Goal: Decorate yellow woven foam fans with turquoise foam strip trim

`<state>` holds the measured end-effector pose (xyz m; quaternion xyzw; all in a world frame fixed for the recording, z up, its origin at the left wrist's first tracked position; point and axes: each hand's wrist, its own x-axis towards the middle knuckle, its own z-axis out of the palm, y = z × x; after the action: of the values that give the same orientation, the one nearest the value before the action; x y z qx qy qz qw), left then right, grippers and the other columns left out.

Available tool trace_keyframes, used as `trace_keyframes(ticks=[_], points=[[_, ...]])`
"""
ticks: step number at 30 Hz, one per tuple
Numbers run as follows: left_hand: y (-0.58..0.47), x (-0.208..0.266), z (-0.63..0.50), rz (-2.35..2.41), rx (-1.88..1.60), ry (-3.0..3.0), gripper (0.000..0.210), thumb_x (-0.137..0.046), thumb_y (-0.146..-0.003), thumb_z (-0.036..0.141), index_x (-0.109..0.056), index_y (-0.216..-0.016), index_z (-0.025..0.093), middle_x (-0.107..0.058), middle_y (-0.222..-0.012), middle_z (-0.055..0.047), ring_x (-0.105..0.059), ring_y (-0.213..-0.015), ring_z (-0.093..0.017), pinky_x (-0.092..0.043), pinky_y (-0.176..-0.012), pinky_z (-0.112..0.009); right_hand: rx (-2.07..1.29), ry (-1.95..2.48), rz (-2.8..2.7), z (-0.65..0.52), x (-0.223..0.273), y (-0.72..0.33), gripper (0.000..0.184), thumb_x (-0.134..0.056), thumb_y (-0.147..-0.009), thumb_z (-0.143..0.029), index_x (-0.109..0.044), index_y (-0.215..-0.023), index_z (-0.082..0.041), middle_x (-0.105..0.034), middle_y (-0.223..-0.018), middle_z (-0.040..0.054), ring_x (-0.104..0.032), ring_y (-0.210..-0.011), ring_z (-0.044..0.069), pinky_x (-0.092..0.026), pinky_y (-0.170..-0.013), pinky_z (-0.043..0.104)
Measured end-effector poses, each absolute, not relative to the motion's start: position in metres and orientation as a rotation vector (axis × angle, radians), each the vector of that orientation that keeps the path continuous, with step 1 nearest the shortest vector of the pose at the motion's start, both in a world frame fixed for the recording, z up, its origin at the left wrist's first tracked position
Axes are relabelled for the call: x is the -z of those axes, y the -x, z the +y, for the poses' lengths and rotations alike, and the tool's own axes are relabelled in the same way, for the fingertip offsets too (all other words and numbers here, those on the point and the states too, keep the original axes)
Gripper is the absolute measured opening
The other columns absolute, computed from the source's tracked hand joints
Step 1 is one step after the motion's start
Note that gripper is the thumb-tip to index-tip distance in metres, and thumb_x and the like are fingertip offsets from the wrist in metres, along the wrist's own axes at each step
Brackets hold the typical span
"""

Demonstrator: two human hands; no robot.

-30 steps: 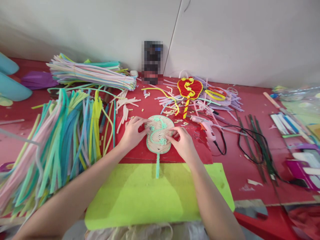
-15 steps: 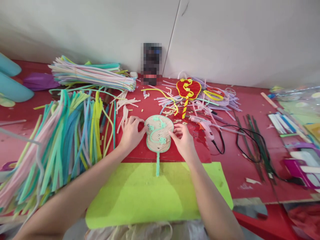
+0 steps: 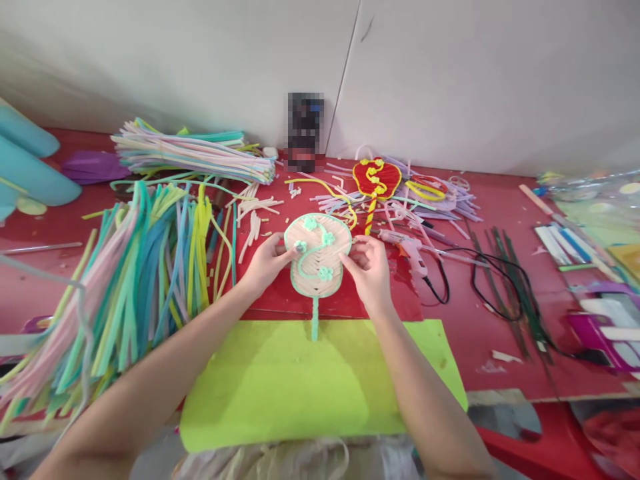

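A fan-shaped pipe-cleaner craft (image 3: pixel 313 257) is held up between both hands, its face toward me. It is pale peach with a mint-green rim, a curling mint stem, small mint flowers and a twisted mint handle (image 3: pixel 315 319). My left hand (image 3: pixel 270 263) pinches its left edge, thumb on the front near a flower. On the opposite edge, my right hand (image 3: pixel 367 270) grips with thumb in front and fingers curled at the rim. The handle's lower end hangs over a yellow-green sheet (image 3: pixel 310 387).
Bundles of coloured pipe cleaners (image 3: pixel 150 280) cover the left side. Behind lie a red-and-yellow fan (image 3: pixel 377 180), yellow-handled scissors (image 3: pixel 425 191) and cut scraps. A pink glue gun (image 3: pixel 414 257) with a black cord (image 3: pixel 480 300) sits to the right. A pixelated dark object (image 3: pixel 305 130) stands by the wall.
The fan has come up off the table toward me and tilted more upright, looking larger. Both hands have risen with it, keeping hold of its edges.
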<state>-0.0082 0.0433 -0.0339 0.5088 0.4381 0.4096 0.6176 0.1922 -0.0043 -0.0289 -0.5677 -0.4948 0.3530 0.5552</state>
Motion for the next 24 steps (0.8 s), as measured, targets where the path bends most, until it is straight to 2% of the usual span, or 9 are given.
trace_keyframes(ticks=[5,12,19,24], points=[[0.0102,0.036,0.0441,1.063,-0.968,-1.253,0.035,-0.066,-0.073,0.043,-0.055,-0.094,0.017,-0.069,-0.082,-0.003,-0.066,-0.078,-0.018,-0.053,-0.066,-0.027,-0.795,1.375,-1.207,-0.0053,0.0262,-0.1891,0.04,-0.063,-0.078,-0.037,-0.042,-0.111,-0.025,-0.058,-0.094,0.0032,-0.061,-0.082,0.016,-0.052,-0.077,0.033],[0.0124,0.0365,0.0445,1.078,-0.988,-1.315,0.028,-0.066,-0.074,0.039,-0.056,-0.09,0.017,-0.068,-0.078,-0.001,-0.064,-0.071,-0.015,-0.049,-0.059,-0.023,-0.794,1.343,-1.191,-0.0049,0.0282,-0.1877,0.041,-0.064,-0.077,-0.036,-0.043,-0.111,-0.026,-0.058,-0.092,0.0024,-0.061,-0.08,0.015,-0.052,-0.075,0.032],[0.0131,0.035,0.0443,1.046,-0.996,-1.302,0.027,-0.065,-0.075,0.037,-0.057,-0.09,0.017,-0.068,-0.077,-0.002,-0.064,-0.071,-0.015,-0.051,-0.06,-0.024,-0.832,1.399,-1.198,-0.005,0.0322,-0.1896,0.055,-0.061,-0.078,-0.043,-0.037,-0.125,-0.027,-0.06,-0.098,0.0056,-0.062,-0.083,0.018,-0.052,-0.076,0.036],[0.0144,0.035,0.0444,1.042,-0.988,-1.301,0.027,-0.064,-0.075,0.036,-0.057,-0.094,0.018,-0.068,-0.078,-0.002,-0.064,-0.071,-0.015,-0.051,-0.061,-0.024,-0.846,1.397,-1.167,-0.0059,0.0299,-0.1889,0.057,-0.063,-0.077,-0.042,-0.038,-0.125,-0.027,-0.06,-0.099,0.0059,-0.062,-0.084,0.018,-0.053,-0.077,0.036]])
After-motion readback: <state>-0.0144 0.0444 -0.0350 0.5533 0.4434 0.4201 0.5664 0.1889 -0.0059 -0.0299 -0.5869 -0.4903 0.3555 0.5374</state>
